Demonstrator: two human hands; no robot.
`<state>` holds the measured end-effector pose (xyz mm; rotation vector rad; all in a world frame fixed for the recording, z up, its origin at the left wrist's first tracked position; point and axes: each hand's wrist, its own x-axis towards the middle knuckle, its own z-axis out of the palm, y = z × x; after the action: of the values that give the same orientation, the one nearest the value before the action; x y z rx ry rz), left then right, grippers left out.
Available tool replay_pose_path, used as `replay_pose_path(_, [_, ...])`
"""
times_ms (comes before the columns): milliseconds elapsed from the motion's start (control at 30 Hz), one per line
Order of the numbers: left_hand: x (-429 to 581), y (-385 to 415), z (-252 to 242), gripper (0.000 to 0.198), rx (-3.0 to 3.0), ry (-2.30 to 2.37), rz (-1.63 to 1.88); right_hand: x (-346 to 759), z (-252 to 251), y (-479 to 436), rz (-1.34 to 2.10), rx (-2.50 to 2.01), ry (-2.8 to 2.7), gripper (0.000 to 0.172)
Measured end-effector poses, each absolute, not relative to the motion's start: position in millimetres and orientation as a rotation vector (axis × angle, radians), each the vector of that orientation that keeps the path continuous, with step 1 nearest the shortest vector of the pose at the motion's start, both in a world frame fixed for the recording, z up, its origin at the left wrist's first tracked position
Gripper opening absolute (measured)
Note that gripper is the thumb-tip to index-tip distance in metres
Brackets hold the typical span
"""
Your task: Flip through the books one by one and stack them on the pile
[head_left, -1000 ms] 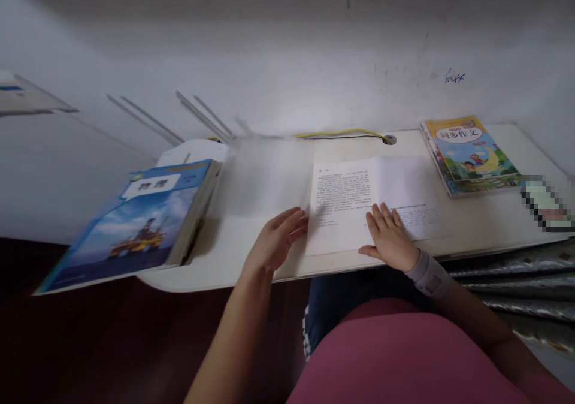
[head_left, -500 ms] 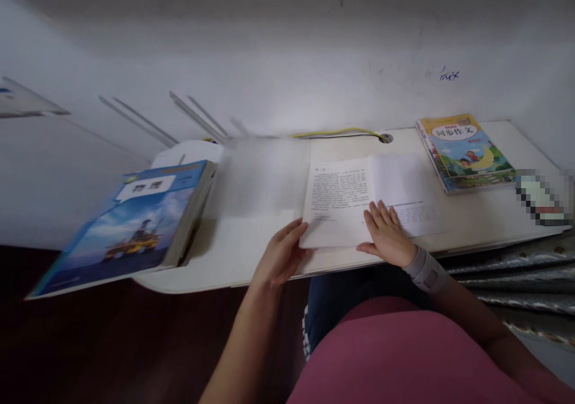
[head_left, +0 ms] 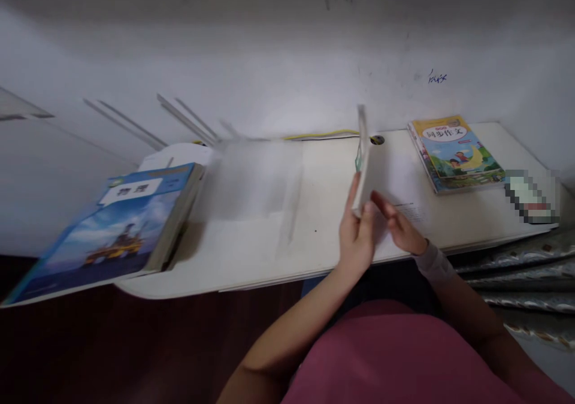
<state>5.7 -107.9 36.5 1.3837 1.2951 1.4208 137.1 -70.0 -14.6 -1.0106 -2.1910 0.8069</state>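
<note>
A book (head_left: pixel 363 152) is half raised over the white desk, its left part standing nearly upright and edge-on to me. Its right page (head_left: pixel 399 179), with a few printed lines low down, lies flat. My left hand (head_left: pixel 357 233) grips the raised part at its lower edge, thumb on the page side and fingers on the cover side. Just right of it, my right hand (head_left: pixel 399 227) is turned on its side above the flat page, fingers stretched out and holding nothing. Its fingertips are partly blurred.
At the left, a thick blue book (head_left: pixel 121 224) overhangs the edge of the white desk (head_left: pixel 251 248). A stack of colourful books (head_left: pixel 458 152) lies at the right, beside a pixelated object (head_left: pixel 532 197). A yellow cable (head_left: pixel 323 134) runs along the wall to a hole.
My left hand has moved right and lifted the book's left part from lying flat to nearly upright. My right hand has come off the page and turned sideways. The view has shifted slightly.
</note>
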Motion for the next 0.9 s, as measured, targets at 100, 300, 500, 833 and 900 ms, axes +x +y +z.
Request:
replay_pose_path(100, [37.6,-97.2,33.2,0.055,1.617,1.118,1.405,159.2,7.0,-59.9,1.002,-1.093,-1.871,0.080])
replay_pose_path(300, [87.6,-77.4,-17.3,0.055,1.778,0.991,1.133,200.6,4.3,-43.2,1.386,-1.147,-1.382,0.068])
replay_pose_path(500, [59.9,-70.9,-32.8,0.059,2.155,1.005,0.851,225.7,-32.3,-39.1,1.311,-1.355,-1.310,0.043])
replay_pose_path(833, [-49.0,-85.0,-62.2,0.067,2.389,1.630,0.681,233.9,-43.4,-42.6,1.348,-1.313,-1.191,0.045])
replay_pose_path(900, [-47.5,-87.8,-60.2,0.062,2.460,1.637,0.600,234.5,-42.5,-44.9,1.217,-1.360,-1.282,0.044])
